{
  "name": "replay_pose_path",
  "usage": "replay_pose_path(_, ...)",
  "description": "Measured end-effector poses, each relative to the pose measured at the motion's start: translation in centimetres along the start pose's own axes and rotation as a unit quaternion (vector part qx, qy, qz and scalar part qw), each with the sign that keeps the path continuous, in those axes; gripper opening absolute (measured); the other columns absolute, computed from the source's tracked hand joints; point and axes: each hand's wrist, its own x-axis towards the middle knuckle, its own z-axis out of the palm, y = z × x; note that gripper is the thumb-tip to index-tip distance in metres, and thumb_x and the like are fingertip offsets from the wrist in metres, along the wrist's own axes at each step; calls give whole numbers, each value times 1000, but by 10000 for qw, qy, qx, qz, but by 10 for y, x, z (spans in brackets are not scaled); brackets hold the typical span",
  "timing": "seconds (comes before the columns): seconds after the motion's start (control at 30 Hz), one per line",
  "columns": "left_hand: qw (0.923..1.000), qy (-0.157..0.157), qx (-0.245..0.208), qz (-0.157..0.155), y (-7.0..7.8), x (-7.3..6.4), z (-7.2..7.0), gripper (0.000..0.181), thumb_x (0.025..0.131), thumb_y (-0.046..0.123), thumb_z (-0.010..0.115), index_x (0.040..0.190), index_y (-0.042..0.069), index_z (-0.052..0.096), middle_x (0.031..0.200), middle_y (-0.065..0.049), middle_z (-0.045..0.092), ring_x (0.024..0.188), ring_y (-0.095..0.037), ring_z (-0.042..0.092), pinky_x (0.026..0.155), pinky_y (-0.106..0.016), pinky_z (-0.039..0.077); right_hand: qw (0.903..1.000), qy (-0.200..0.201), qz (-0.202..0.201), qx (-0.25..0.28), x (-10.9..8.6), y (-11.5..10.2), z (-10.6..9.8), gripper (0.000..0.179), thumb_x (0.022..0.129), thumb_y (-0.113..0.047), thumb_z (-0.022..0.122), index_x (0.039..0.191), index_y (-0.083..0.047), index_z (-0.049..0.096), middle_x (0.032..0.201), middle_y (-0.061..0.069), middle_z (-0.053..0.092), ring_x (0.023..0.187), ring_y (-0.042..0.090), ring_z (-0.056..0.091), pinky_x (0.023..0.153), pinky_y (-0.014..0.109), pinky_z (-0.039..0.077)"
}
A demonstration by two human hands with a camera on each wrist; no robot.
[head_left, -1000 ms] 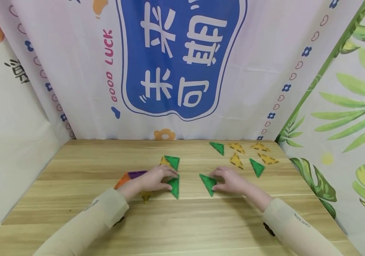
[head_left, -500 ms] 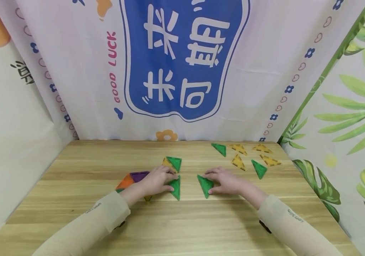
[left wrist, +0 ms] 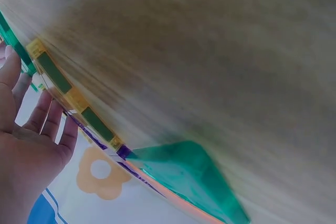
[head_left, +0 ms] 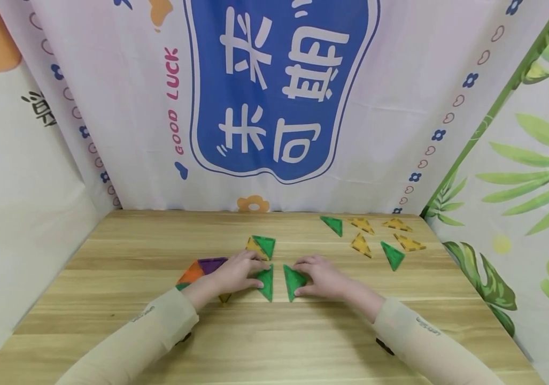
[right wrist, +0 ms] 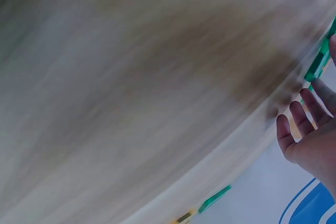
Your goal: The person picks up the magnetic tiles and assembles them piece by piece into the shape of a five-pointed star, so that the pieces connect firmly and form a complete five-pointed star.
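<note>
My left hand (head_left: 237,271) pinches a green triangular magnetic tile (head_left: 267,284) by its edges, thumb at the near side. Across a narrow gap, my right hand (head_left: 322,277) holds a second green triangular tile (head_left: 292,280) between thumb and fingers, its straight side facing the first. Just beyond the left fingers, a small green triangle (head_left: 265,245) and a yellow triangle (head_left: 255,247) lie edge to edge. Partly hidden under the left wrist is a cluster with a purple tile (head_left: 210,264) and an orange tile (head_left: 191,272); its green tile (left wrist: 184,169) shows in the left wrist view.
Loose triangular tiles lie at the back right of the wooden table (head_left: 274,342), including green ones (head_left: 392,255) and several yellow ones (head_left: 362,246). A printed cloth (head_left: 149,187) hangs along the table's back edge.
My right hand has slid its green tile left across the table, narrowing the gap to the left one. My left hand keeps its place on its tile. The head view has shifted slightly.
</note>
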Motion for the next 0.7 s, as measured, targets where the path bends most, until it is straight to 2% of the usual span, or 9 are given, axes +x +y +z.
replay_pose_path(0.23, 9999, -14, 166, 42, 0, 1, 2, 48, 85, 36, 68, 127, 15, 61, 126, -7, 55, 114, -26, 50, 96, -46, 43, 9999, 115, 37, -119, 9, -15, 6, 67, 80, -51, 69, 131, -11, 56, 134, 6, 52, 126, 28, 43, 106, 55, 31)
replay_pose_path(0.47, 9997, 12, 203, 157, 0, 1, 0, 48, 85, 35, 68, 127, 15, 61, 126, -8, 55, 113, -27, 52, 94, -47, 45, 9995, 241, 34, -183, 19, -27, 11, 65, 79, -51, 71, 126, -8, 59, 130, 8, 55, 124, 28, 46, 104, 51, 35)
replay_pose_path(0.7, 9997, -63, 153, 198, -3, 1, 1, 47, 85, 36, 68, 127, 14, 61, 126, -7, 55, 114, -27, 51, 95, -47, 44, 9999, 103, -53, 103, 21, -19, 9, 60, 81, -47, 70, 127, -10, 59, 131, 7, 54, 123, 25, 47, 103, 46, 38)
